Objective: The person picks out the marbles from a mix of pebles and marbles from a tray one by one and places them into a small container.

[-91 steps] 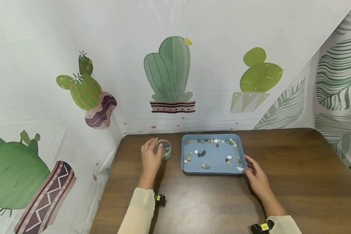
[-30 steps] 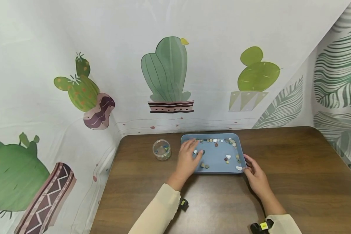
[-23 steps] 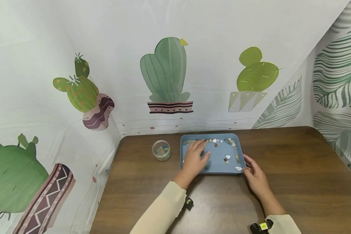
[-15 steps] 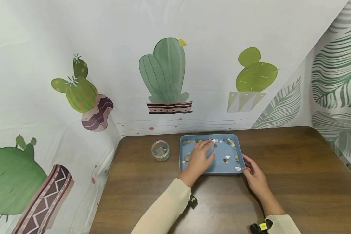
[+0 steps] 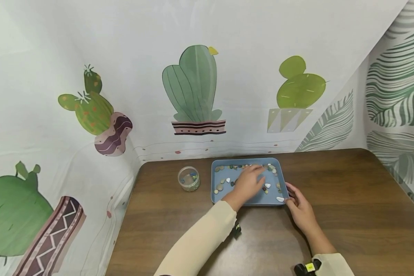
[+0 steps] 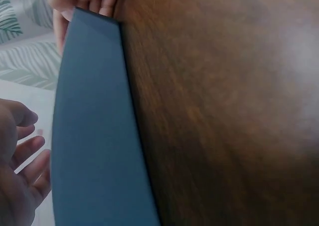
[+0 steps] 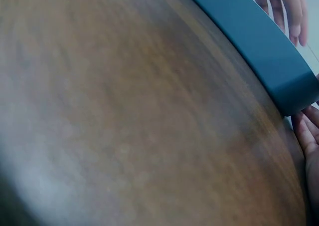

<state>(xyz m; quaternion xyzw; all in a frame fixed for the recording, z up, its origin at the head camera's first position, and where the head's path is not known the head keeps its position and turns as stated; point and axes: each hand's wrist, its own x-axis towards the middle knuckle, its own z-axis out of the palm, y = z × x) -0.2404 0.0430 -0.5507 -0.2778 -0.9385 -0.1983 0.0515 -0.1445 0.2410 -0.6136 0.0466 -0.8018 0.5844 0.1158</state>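
A shallow blue tray (image 5: 277, 163) lies on the table, with pebbles (image 5: 220, 187) of several colours along its sides and in small groups inside. Over its middle-right part hovers my left hand (image 5: 247, 183), palm down. Its fingers look relaxed in the left wrist view, thumb (image 6: 22, 113) apart from them, and I see nothing between them; it hides some pebbles. At the tray's near right corner, my right hand (image 5: 301, 209) grips the side. The right wrist view shows its fingers (image 7: 305, 131) against the tray's outer wall (image 7: 269, 61).
A round clear jar (image 5: 189, 179) with small blue and green pieces inside stands left of the tray. The wooden table (image 5: 345, 191) meets a white cloth (image 5: 248, 76) printed with cacti along its back edge.
My left hand has gone from the jar to the tray, then moved rightward above the pebbles. The right hand keeps its place at the tray's corner.
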